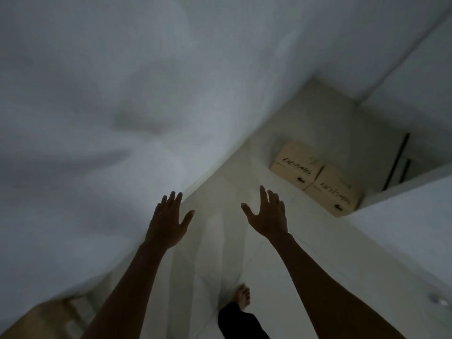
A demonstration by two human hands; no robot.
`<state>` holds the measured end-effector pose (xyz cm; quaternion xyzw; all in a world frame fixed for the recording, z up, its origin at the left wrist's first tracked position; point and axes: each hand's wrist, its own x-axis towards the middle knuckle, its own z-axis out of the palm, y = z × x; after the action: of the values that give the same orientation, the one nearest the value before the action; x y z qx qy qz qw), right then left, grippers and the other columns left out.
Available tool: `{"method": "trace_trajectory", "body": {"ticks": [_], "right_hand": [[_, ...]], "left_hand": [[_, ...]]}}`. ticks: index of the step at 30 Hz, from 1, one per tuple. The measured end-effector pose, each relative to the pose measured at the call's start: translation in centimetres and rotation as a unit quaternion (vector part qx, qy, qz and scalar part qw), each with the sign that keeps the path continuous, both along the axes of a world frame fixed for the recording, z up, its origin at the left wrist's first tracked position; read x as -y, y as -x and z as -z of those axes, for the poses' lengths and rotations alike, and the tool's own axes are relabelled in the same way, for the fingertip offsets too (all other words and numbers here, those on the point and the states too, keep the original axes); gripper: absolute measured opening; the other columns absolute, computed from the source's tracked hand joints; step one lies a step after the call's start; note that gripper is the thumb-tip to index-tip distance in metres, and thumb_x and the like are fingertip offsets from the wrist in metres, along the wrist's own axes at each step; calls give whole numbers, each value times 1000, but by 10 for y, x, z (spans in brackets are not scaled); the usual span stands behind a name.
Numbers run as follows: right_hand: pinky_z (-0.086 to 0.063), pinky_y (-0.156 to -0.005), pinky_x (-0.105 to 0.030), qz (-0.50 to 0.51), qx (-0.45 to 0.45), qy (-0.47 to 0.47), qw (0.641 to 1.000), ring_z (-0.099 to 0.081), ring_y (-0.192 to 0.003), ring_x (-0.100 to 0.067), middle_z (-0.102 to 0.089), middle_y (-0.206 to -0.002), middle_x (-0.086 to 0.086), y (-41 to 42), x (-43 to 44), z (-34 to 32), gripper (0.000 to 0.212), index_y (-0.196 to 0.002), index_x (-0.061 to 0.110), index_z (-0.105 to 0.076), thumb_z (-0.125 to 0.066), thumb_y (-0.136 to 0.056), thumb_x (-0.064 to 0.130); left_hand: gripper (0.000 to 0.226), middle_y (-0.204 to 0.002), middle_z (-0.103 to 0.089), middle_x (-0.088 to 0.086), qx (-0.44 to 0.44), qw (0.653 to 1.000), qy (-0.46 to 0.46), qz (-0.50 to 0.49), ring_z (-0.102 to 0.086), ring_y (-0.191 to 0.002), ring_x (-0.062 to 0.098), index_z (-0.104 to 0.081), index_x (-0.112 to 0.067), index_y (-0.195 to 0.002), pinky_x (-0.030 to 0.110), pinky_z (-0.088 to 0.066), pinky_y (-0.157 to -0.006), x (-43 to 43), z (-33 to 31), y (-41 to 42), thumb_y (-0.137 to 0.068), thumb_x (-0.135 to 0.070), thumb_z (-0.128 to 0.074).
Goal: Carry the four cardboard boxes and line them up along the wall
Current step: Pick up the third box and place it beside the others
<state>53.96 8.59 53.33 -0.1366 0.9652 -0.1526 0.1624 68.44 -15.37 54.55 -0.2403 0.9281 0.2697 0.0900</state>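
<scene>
Both the left hand (pixel 168 223) and right hand (pixel 267 216) are spread empty; the 2 tan cardboard boxes (pixel 315 178) ahead are best gripped low, squarely.

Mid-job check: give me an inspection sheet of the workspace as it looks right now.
Surface: pale floor, bare between the hands and the boxes; picture dim and blurred.
Job's things: two cardboard boxes side by side on the floor ahead, far box and near box, touching each other. A brown shape at the lower left corner may be another box; too blurred to tell. A fourth is not in view.
Clutter: nothing seen.
Grippers: left hand and right hand both raised, fingers spread, holding nothing.
Cables: nothing seen.
Surroundings: white wall on the left, dark-framed opening behind the boxes, one bare foot on the floor.
</scene>
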Motion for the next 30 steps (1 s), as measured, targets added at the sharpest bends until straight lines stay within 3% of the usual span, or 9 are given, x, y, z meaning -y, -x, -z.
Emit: {"method": "trace_trajectory", "body": {"ticks": [8,16,20,25,30], "right_hand": [[-22,-120,-50,176,-21,29,984,-27,-147,-34,-33,-157,-19,146,-143,-37,91,-156,13,-22,-41,-88,71],[-48,-99,-55,308,37,59,949,-52,-126,-38,-52,-141,-19,313,-221,31,89,-145,11,-36,-49,-80,71],[-48,-99,-54,353,75,61,931,-51,-129,-38,-49,-144,-17,433,-240,129,91,-150,11,-30,-51,-83,69],[-49,-97,-53,392,105,78,911,-52,-127,-38,-50,-143,-17,582,-254,306,90,-150,15,-31,-49,-83,72],[-52,-94,-54,423,126,110,890,-59,-118,-41,-57,-134,-20,667,-269,484,97,-147,12,-33,-41,-78,80]], "left_hand": [[70,-160,-29,12,3,995,-13,96,-25,-148,30,-25,-13,-152,44,-26,-119,-113,-32,211,-96,-52,-39],[73,-158,-32,13,49,984,-22,171,-31,-146,28,-24,-11,-153,43,-30,-117,-172,34,425,-95,-54,-39],[75,-160,-29,12,77,980,-37,181,-28,-147,27,-21,-11,-154,44,-29,-116,-201,124,571,-95,-54,-41],[77,-159,-30,13,94,982,-89,136,-30,-146,28,-21,-10,-154,43,-29,-115,-237,300,748,-94,-52,-46],[80,-154,-35,22,137,982,-84,97,-37,-141,37,-23,-3,-152,43,-33,-112,-244,468,845,-93,-49,-51]]}}
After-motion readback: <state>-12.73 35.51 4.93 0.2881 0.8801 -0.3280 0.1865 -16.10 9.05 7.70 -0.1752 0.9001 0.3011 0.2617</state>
